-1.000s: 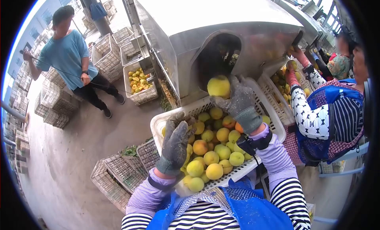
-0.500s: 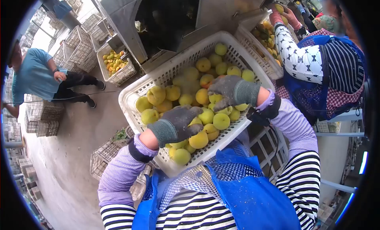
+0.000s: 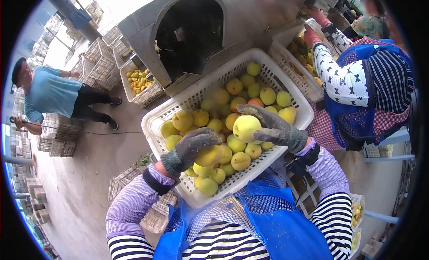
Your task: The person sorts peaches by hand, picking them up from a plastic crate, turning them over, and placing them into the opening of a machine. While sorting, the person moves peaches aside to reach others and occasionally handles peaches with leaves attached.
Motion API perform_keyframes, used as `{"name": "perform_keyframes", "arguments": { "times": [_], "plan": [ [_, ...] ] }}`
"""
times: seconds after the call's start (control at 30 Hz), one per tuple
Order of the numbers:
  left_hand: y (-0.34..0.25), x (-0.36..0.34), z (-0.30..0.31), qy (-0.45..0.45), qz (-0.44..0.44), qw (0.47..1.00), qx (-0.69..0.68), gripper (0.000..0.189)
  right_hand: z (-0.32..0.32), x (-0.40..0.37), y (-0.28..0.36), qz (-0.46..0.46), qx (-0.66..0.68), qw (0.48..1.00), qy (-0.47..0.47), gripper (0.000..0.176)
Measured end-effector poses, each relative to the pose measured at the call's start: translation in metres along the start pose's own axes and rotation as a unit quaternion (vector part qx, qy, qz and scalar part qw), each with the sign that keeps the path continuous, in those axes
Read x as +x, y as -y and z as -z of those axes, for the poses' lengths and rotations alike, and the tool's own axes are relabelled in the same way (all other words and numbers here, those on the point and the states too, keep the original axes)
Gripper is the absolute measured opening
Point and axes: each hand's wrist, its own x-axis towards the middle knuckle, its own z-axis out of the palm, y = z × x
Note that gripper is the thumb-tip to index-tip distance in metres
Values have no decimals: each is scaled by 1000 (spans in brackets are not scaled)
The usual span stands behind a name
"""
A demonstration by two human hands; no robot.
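Observation:
A white plastic crate full of yellow-green peaches sits tilted in front of me. My right hand, in a dark grey glove, grips a pale yellow peach between thumb and fingers, raised over the pile. Gloved the same way, my left hand is curled around another yellow peach above the near left part of the crate. Its palm side is partly hidden from me.
Behind the crate stands a metal machine with a dark arched opening. A co-worker at the right reaches into another fruit crate. At left, a person stands near stacked crates. Another fruit-filled crate is on the floor.
Both hands have risen from the pile, each now with a peach. My view has shifted slightly. The person at left has turned, and the co-worker's hands have lowered toward their crate.

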Motion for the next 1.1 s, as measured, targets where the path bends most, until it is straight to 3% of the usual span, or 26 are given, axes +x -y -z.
{"name": "perform_keyframes", "arguments": {
  "times": [0.03,0.07,0.1,0.13,0.2,0.27,0.3,0.33,0.4,0.47,0.57,0.63,0.67,0.7,0.73,0.8,0.83,0.87,0.93,1.03,1.1],
  "plan": [
    [-19,5,5,-16,19,1000,-5,37,-10,3,8,-6,46,999,-6,73],
    [-39,15,5,-84,115,981,-131,40,-22,11,11,17,51,998,-25,68],
    [-58,27,-2,-149,205,933,-255,42,-31,19,11,39,58,997,-46,64],
    [-67,32,-9,-212,287,856,-374,45,-35,27,8,81,-70,992,-69,61],
    [-57,25,-17,-253,269,837,-403,48,-39,40,0,161,-319,927,-112,55],
    [-56,20,-13,-277,288,823,-404,47,-48,41,7,155,-332,917,-160,50],
    [-59,21,-10,-271,288,857,-331,45,-52,41,10,152,-339,910,-185,48],
    [-62,20,-8,-262,287,885,-256,44,-51,42,6,221,-398,874,-169,58],
    [-59,16,-5,-236,210,947,-62,40,-62,43,16,192,-415,872,-174,69],
    [-43,7,-2,-191,47,964,178,35,-61,46,15,176,-420,874,-169,83],
    [-50,16,-2,-279,95,956,18,33,-57,61,23,186,-420,869,-186,77],
    [-41,3,-2,-325,199,905,-187,36,-51,79,31,161,-432,852,-250,67],
    [-44,0,-2,-342,207,890,-220,41,-45,91,38,145,-453,834,-278,67],
    [-47,0,1,-351,184,892,-216,43,-38,104,43,127,-471,817,-307,66],
    [-49,0,3,-360,160,895,-211,46,-28,124,40,147,-542,760,-327,64],
    [-54,4,5,-384,74,877,-277,48,-21,161,53,61,-568,758,-315,64],
    [-57,2,8,-396,106,794,-449,48,-22,179,60,15,-579,756,-305,64],
    [-60,1,11,-424,130,666,-600,49,-19,199,57,44,-595,745,-298,64],
    [-54,0,11,-432,135,669,-589,47,-11,233,37,100,-623,723,-282,65],
    [-43,-8,15,-434,144,691,-560,44,-29,224,75,-37,-591,761,-263,76],
    [-44,-6,19,-428,143,717,-532,42,-32,189,63,113,-560,778,-260,83]
  ]
}}
